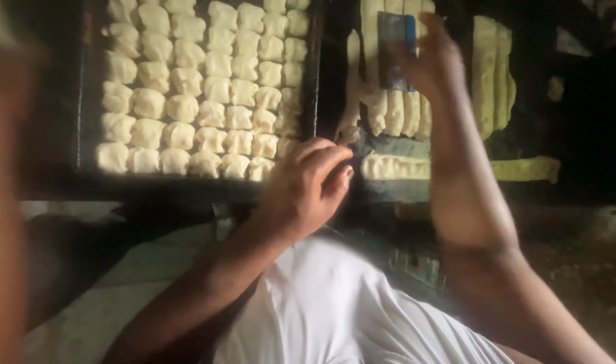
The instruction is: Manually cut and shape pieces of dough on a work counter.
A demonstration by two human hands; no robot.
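My right hand [435,62] is raised over strips of pale dough [392,111] and grips a flat dark dough scraper [396,50] with a blue edge. My left hand [311,185] rests with curled fingers at the near right corner of a dark baking tray [313,81]. I cannot tell whether it holds a small piece of dough. The tray is packed with rows of small pale dough pieces [200,87].
More long dough strips [493,74] lie to the right on the dark work surface, and one flat strip [456,167] lies crosswise near me. My white shirt [335,310] fills the bottom. A blurred arm [1,202] of someone runs down the left edge.
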